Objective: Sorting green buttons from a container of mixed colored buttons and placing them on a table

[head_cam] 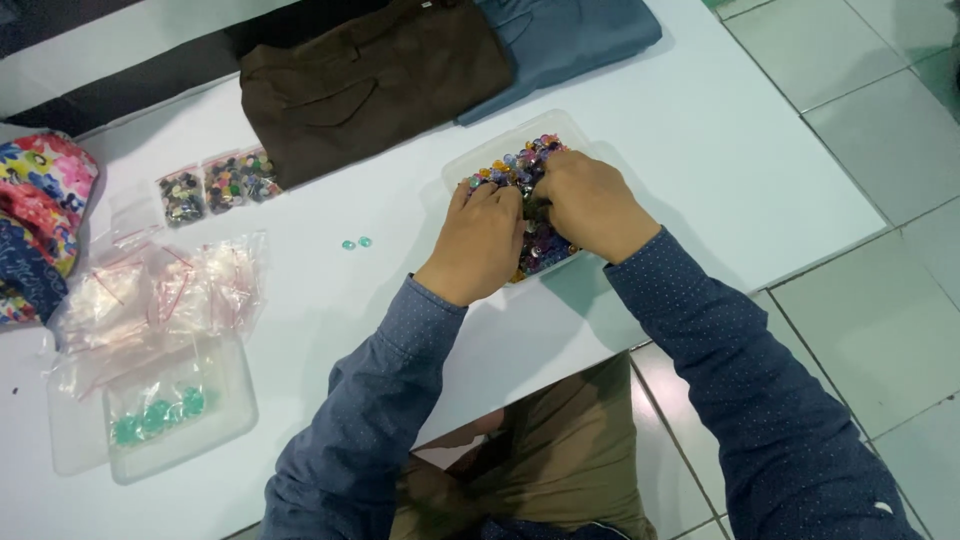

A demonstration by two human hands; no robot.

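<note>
While both hands work down in the clear plastic tray (466, 160), the action is all in one spot: the left hand (480, 243) and the right hand (590, 203) sit side by side, knuckles up, fingers curled down into the heap of coloured buttons (530, 165). Left grip: fingers bent and buried in the pile, and what they close on, if anything, cannot be told from up here. Right grip: same story, fingers tucked under, their hold hidden by the back of the hand. The tray lies on the white surface (700, 150), near its right edge, just in front of two folded garments, a brown one (370, 80) and a blue one (570, 35), which lie touching each other.

Over to the left, two small teal buttons (356, 243) lie loose on the surface, well apart from the tray. Further left, three small zip bags of sorted buttons (218, 185) sit in a row. Below them lies a loose pile of empty zip bags (160, 295), and nearest the person a second clear tray (215, 435) holds a bag of teal buttons (158, 415). A flowered cloth (40, 190) lies at the far left edge. Both blue dotted sleeves (700, 340) reach in from below.
</note>
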